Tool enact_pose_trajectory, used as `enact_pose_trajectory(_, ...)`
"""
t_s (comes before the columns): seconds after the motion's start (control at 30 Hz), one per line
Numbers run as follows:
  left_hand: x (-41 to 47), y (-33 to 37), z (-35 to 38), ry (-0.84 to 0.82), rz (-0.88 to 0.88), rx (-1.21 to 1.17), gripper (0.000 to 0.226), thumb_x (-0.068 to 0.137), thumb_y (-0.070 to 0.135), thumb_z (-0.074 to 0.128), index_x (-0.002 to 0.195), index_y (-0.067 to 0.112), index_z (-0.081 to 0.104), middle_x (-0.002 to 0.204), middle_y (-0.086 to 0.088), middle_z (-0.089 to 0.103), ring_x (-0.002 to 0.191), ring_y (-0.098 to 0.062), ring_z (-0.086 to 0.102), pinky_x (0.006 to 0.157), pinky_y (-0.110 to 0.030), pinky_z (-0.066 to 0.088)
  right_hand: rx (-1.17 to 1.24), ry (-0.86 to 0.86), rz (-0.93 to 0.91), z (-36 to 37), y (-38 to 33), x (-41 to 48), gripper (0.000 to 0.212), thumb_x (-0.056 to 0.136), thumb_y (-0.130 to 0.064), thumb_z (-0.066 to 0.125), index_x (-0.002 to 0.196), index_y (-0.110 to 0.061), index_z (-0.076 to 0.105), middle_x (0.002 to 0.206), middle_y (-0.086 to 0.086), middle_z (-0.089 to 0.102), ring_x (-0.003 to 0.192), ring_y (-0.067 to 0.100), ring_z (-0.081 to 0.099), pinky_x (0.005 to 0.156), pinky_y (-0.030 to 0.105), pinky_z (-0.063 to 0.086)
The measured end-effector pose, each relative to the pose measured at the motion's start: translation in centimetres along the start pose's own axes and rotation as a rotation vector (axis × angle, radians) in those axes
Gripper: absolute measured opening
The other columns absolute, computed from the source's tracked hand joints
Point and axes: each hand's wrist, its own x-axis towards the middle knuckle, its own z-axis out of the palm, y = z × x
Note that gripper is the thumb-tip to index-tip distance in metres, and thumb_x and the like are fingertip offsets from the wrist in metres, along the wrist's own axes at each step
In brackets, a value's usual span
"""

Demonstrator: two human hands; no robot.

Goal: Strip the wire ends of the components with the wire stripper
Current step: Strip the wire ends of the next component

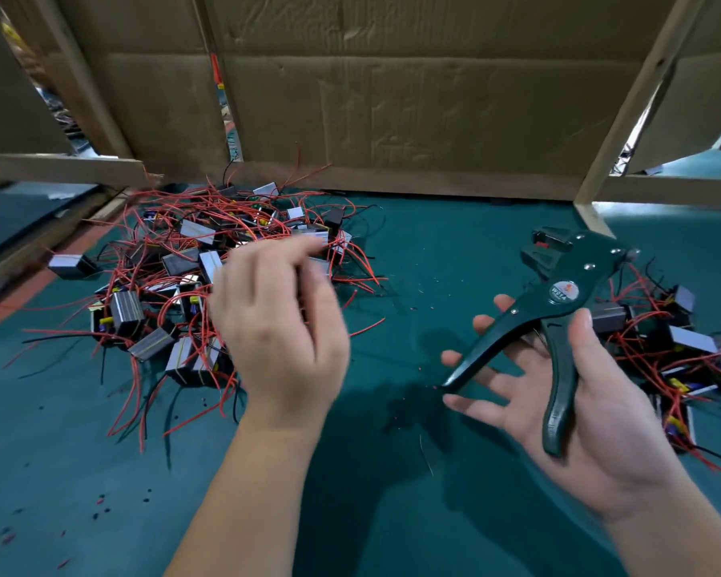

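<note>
Gripping the wire stripper (558, 301) by thumb, fingers (473, 405) spread, the right hand (592, 431) waits; the curled left hand (275, 326) hovers over many undone-looking parts (163, 285).

Soft, even overhead light; dull shadows pool on the mat (433, 251) below and left of the grip, where the right hand (608, 410) holds a crisp wire stripper (562, 297). Further left, the left hand (279, 335) blurs; wooden posts (642, 97) lean at the edges.

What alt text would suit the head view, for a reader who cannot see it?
A person's right hand holds a dark green wire stripper above a green table. The blurred left hand hovers over a pile of components with red wires.
</note>
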Motion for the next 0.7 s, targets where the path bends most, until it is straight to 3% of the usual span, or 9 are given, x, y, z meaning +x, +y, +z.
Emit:
enact_pose_trajectory(0.07, 0.7, -0.9, -0.2, -0.019, -0.219, 0.226, 0.026, 0.085, 0.015, 0.054, 0.11, 0.013, 0.06, 0.105, -0.005, 0.059, 0.098, -0.027, 0.048, 0.083, -0.037, 0.032, -0.011, 0.029, 0.001, -0.1, 0.1, 0.2, 0.065, 0.081, -0.062, 0.041, 0.121, -0.016, 0.064, 0.101, 0.01, 0.07, 0.093, 0.041, 0.068, 0.074, 0.061, 0.054)
enact_pose_trajectory(0.13, 0.9, -2.3, -0.2, -0.202, -0.434, 0.439, 0.038, 0.082, 0.024, 0.057, 0.12, 0.017, 0.054, 0.118, -0.009, 0.055, 0.11, -0.031, 0.042, 0.091, -0.043, 0.029, -0.038, 0.035, -0.002, -0.1, 0.1, 0.2, 0.066, 0.078, -0.065, 0.043, 0.114, -0.016, 0.068, 0.094, 0.011, 0.068, 0.085, 0.04, 0.069, 0.069, 0.056, 0.056)
enact_pose_trajectory(0.27, 1.1, -4.1, -0.7, -0.544, -0.597, 0.654, 0.043, 0.084, 0.05, 0.058, 0.12, 0.026, 0.062, 0.119, -0.008, 0.059, 0.118, -0.037, 0.036, 0.095, -0.045, 0.024, -0.068, -0.011, -0.018, 0.0, 0.4, -0.1, 0.064, 0.079, -0.067, 0.043, 0.112, -0.018, 0.068, 0.09, 0.012, 0.067, 0.081, 0.04, 0.067, 0.068, 0.054, 0.055)
enact_pose_trajectory(0.33, 1.4, -4.3, -0.8, -0.542, -0.631, 0.649, 0.036, 0.084, 0.057, 0.059, 0.105, 0.03, 0.071, 0.096, -0.004, 0.065, 0.115, -0.036, 0.037, 0.094, -0.045, 0.027, -0.071, -0.03, -0.005, 0.1, 0.6, -0.2, 0.063, 0.079, -0.067, 0.043, 0.111, -0.018, 0.069, 0.089, 0.011, 0.067, 0.08, 0.04, 0.067, 0.068, 0.054, 0.055)
enact_pose_trajectory(0.4, 1.5, -4.2, -0.8, -0.501, -0.635, 0.605, 0.03, 0.085, 0.055, 0.059, 0.091, 0.03, 0.074, 0.064, 0.005, 0.054, 0.114, -0.035, 0.037, 0.098, -0.046, 0.029, -0.07, -0.028, 0.009, 0.2, 0.8, -0.2, 0.063, 0.079, -0.066, 0.043, 0.109, -0.019, 0.07, 0.088, 0.011, 0.067, 0.079, 0.04, 0.067, 0.067, 0.053, 0.055)
enact_pose_trajectory(0.47, 1.4, -4.2, -0.8, -0.475, -0.591, 0.577, 0.028, 0.087, 0.05, 0.059, 0.078, 0.028, 0.074, 0.052, 0.009, 0.042, 0.111, -0.035, 0.041, 0.101, -0.048, 0.025, -0.075, -0.03, 0.015, 0.3, 0.8, -0.2, 0.062, 0.079, -0.066, 0.042, 0.108, -0.019, 0.07, 0.088, 0.011, 0.067, 0.078, 0.04, 0.067, 0.066, 0.053, 0.055)
enact_pose_trajectory(0.6, 1.3, -4.1, -0.9, -0.433, -0.532, 0.557, 0.029, 0.091, 0.044, 0.058, 0.078, 0.022, 0.073, 0.054, 0.008, 0.043, 0.105, -0.036, 0.049, 0.102, -0.051, 0.024, -0.08, -0.038, 0.016, 0.4, 0.7, -0.3, 0.06, 0.08, -0.065, 0.042, 0.107, -0.02, 0.071, 0.088, 0.01, 0.068, 0.079, 0.039, 0.067, 0.065, 0.051, 0.055)
enact_pose_trajectory(0.7, 1.3, -3.8, -0.7, -0.271, -0.501, 0.532, 0.029, 0.093, 0.044, 0.054, 0.085, 0.022, 0.071, 0.087, 0.0, 0.064, 0.108, -0.033, 0.045, 0.095, -0.049, 0.024, -0.09, -0.024, 0.016, 0.3, 0.6, -0.2, 0.06, 0.08, -0.064, 0.042, 0.107, -0.02, 0.071, 0.088, 0.011, 0.067, 0.078, 0.04, 0.067, 0.064, 0.051, 0.055)
